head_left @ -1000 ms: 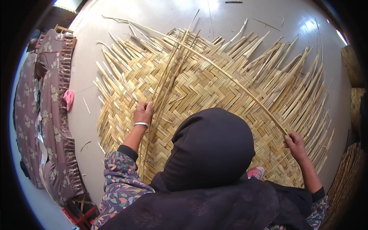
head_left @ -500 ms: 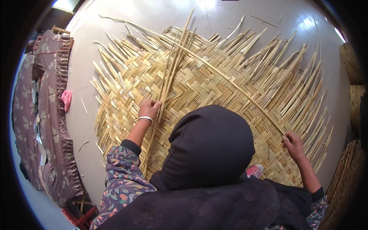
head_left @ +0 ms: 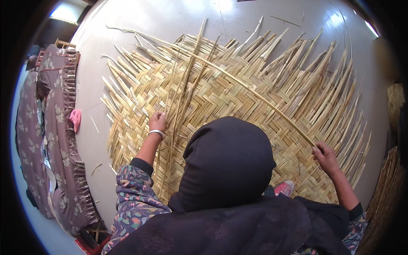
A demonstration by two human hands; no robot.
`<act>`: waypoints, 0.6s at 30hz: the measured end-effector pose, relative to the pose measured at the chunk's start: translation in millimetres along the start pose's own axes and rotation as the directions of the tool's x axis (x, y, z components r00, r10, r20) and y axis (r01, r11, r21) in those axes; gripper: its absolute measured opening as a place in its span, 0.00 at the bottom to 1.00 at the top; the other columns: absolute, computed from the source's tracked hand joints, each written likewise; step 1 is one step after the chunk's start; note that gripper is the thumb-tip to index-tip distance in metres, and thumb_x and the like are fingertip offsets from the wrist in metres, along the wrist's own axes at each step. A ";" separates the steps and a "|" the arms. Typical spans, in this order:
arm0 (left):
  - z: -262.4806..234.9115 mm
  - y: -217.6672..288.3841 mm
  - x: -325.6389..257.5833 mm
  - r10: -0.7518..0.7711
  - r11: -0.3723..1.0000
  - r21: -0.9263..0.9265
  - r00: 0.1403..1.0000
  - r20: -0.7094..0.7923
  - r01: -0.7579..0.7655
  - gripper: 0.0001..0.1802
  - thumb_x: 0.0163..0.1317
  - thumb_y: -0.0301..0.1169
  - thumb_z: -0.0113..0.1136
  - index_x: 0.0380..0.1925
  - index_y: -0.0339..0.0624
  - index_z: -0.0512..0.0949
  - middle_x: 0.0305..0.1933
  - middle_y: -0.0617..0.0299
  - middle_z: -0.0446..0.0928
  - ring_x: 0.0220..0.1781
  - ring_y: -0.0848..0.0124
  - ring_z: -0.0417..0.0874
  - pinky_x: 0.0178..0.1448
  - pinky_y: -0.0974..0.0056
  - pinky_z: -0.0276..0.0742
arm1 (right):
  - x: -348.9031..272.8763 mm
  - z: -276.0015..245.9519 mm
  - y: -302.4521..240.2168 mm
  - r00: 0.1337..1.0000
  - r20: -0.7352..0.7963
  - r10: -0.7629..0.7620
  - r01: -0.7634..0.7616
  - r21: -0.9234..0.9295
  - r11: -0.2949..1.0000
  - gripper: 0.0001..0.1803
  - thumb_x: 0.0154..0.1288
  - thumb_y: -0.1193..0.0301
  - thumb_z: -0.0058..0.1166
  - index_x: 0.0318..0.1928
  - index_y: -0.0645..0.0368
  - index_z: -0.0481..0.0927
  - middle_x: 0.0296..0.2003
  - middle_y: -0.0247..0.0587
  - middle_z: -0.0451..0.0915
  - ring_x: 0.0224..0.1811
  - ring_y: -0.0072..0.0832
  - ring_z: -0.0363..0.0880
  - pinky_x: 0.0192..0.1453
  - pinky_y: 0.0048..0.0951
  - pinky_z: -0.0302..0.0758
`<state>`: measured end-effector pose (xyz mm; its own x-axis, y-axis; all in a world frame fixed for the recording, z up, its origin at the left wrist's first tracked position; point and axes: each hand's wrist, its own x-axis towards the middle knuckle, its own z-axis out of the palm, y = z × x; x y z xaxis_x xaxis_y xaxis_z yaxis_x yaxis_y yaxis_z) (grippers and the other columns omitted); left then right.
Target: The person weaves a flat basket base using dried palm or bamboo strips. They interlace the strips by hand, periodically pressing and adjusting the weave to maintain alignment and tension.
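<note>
I see from my distant seat a pale grey floor (head_left: 90,91), smooth and shiny, with thin joint lines and strong white reflections along its upper part. On it lies a wide straw-coloured woven mat (head_left: 229,95), zigzag in pattern, with unwoven ends spreading like a fringe at its far and side edges. The right hand (head_left: 324,156) has its fingers closed on the near end of a long strip (head_left: 255,92), which crosses above the mat on a diagonal, its other end reaching past the upper left edge. The left hand (head_left: 157,122) is over the left part of the mat, with fingertips pinched together on a thin strip (head_left: 171,85). Just beside it, several loose strips (head_left: 185,85) run lengthwise across the weaving.

At my left stands a long seat (head_left: 57,114), covered by mauve flowered cloth with a gathered border; a pink cloth (head_left: 75,120) hangs at its edge. A few cut pieces (head_left: 284,20) are scattered on the floor. At lower right I notice a bundle of stalks (head_left: 384,187), partly lost in the dark rim.
</note>
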<state>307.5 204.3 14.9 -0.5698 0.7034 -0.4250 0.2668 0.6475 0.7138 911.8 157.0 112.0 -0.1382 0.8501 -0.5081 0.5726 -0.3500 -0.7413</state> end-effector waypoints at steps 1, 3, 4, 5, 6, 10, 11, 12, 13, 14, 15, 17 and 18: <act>-5.0 -8.8 7.7 0.083 0.996 0.038 0.996 -0.045 -0.082 0.07 0.60 0.33 0.56 0.27 0.41 0.76 0.18 0.65 0.73 0.20 0.77 0.74 0.24 0.70 0.69 | 0.5 0.1 1.4 1.000 -0.001 -0.011 0.011 -0.003 1.000 0.10 0.65 0.69 0.51 0.39 0.64 0.75 0.25 0.32 0.73 0.24 0.17 0.72 0.29 0.20 0.70; -16.5 -17.9 23.6 0.219 0.958 0.221 0.966 -0.139 -0.185 0.09 0.60 0.34 0.56 0.30 0.40 0.77 0.21 0.58 0.77 0.24 0.69 0.79 0.30 0.64 0.73 | 1.4 -0.7 3.0 1.000 -0.001 -0.010 0.010 -0.010 1.000 0.10 0.65 0.69 0.50 0.40 0.64 0.75 0.25 0.31 0.73 0.24 0.17 0.72 0.29 0.20 0.71; -18.2 -18.0 26.1 0.276 0.928 0.303 0.946 -0.170 -0.216 0.09 0.60 0.35 0.56 0.31 0.41 0.77 0.23 0.57 0.78 0.25 0.67 0.80 0.31 0.63 0.74 | 1.7 -0.9 3.2 1.000 -0.002 -0.009 0.009 -0.014 1.000 0.10 0.65 0.69 0.50 0.40 0.64 0.75 0.25 0.31 0.73 0.24 0.17 0.72 0.29 0.20 0.71; -22.5 -17.4 28.4 0.334 0.892 0.383 0.922 -0.197 -0.241 0.09 0.60 0.36 0.56 0.32 0.42 0.77 0.24 0.55 0.78 0.26 0.64 0.80 0.33 0.62 0.74 | 1.5 -1.0 2.0 1.000 -0.002 -0.006 0.006 -0.013 1.000 0.10 0.65 0.69 0.50 0.40 0.64 0.75 0.25 0.31 0.73 0.24 0.17 0.72 0.29 0.20 0.71; -21.9 -2.1 22.6 0.395 0.846 0.462 0.894 -0.212 -0.265 0.10 0.60 0.36 0.55 0.33 0.42 0.77 0.26 0.53 0.79 0.27 0.62 0.80 0.35 0.61 0.74 | -0.3 -1.9 1.4 1.000 -0.007 0.000 0.000 -0.010 1.000 0.10 0.65 0.69 0.50 0.40 0.64 0.75 0.25 0.31 0.73 0.24 0.17 0.72 0.29 0.20 0.71; -26.7 18.8 19.0 0.486 0.818 0.477 0.832 -0.270 -0.323 0.11 0.61 0.40 0.54 0.34 0.46 0.77 0.30 0.50 0.80 0.32 0.54 0.81 0.38 0.57 0.75 | 1.2 -1.8 1.9 1.000 -0.020 -0.004 0.004 -0.002 1.000 0.09 0.66 0.69 0.49 0.40 0.63 0.75 0.25 0.31 0.73 0.24 0.16 0.72 0.30 0.19 0.71; -26.5 22.9 17.9 0.486 0.811 0.494 0.832 -0.268 -0.314 0.11 0.61 0.40 0.54 0.35 0.47 0.77 0.29 0.50 0.80 0.32 0.53 0.81 0.37 0.56 0.75 | 0.9 -2.1 2.6 1.000 -0.023 0.000 0.000 0.009 1.000 0.09 0.66 0.69 0.49 0.40 0.63 0.75 0.25 0.30 0.73 0.24 0.16 0.71 0.30 0.19 0.71; -23.9 34.5 11.0 0.480 0.789 0.536 0.847 -0.231 -0.300 0.11 0.60 0.40 0.55 0.34 0.45 0.78 0.27 0.52 0.79 0.30 0.58 0.80 0.36 0.59 0.74 | -0.3 -2.9 3.1 1.000 -0.030 0.006 -0.006 0.018 1.000 0.09 0.66 0.69 0.49 0.40 0.63 0.75 0.25 0.30 0.73 0.24 0.16 0.71 0.30 0.19 0.71; -21.6 46.4 3.3 0.470 0.764 0.578 0.861 -0.195 -0.287 0.11 0.60 0.39 0.56 0.34 0.44 0.78 0.26 0.54 0.79 0.28 0.63 0.79 0.35 0.62 0.73 | -1.1 -3.9 3.7 0.999 -0.035 0.011 -0.010 0.028 1.000 0.09 0.66 0.69 0.49 0.40 0.63 0.75 0.25 0.30 0.73 0.24 0.15 0.71 0.30 0.19 0.71; -19.5 52.0 0.1 0.459 0.737 0.618 0.874 -0.159 -0.275 0.11 0.60 0.39 0.57 0.33 0.43 0.79 0.24 0.56 0.79 0.26 0.69 0.79 0.34 0.64 0.73 | -2.4 -4.8 4.7 0.999 -0.035 0.004 -0.004 0.022 1.000 0.09 0.66 0.70 0.49 0.40 0.63 0.75 0.25 0.30 0.73 0.24 0.15 0.71 0.30 0.19 0.70; -20.8 44.8 5.6 0.496 0.782 0.522 0.848 -0.189 -0.341 0.12 0.61 0.38 0.55 0.31 0.42 0.79 0.19 0.61 0.76 0.22 0.73 0.76 0.29 0.67 0.70 | -1.0 -4.3 5.1 1.000 -0.027 -0.010 0.010 0.018 1.000 0.09 0.66 0.70 0.48 0.40 0.62 0.75 0.25 0.30 0.73 0.24 0.15 0.71 0.30 0.19 0.70; -24.9 31.3 26.9 0.442 0.879 0.305 0.866 -0.235 -0.366 0.12 0.62 0.38 0.55 0.29 0.40 0.79 0.17 0.64 0.73 0.20 0.76 0.72 0.26 0.70 0.67 | 2.0 -2.7 6.2 0.999 -0.021 -0.028 0.028 0.020 0.999 0.09 0.66 0.70 0.48 0.41 0.62 0.74 0.25 0.30 0.73 0.24 0.15 0.71 0.30 0.19 0.70; -23.3 33.9 28.3 0.410 0.909 0.185 0.878 -0.247 -0.373 0.13 0.63 0.37 0.54 0.28 0.39 0.79 0.16 0.66 0.72 0.18 0.78 0.71 0.25 0.71 0.66 | 1.4 -2.2 7.4 0.999 -0.026 -0.029 0.030 0.022 0.999 0.09 0.66 0.70 0.48 0.41 0.62 0.74 0.25 0.30 0.73 0.24 0.15 0.71 0.30 0.19 0.70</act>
<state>282.3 239.3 40.0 -0.5825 0.8109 0.0569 0.5991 0.3809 0.7042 917.7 156.5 106.7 -0.1335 0.8701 -0.4745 0.5501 -0.3332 -0.7657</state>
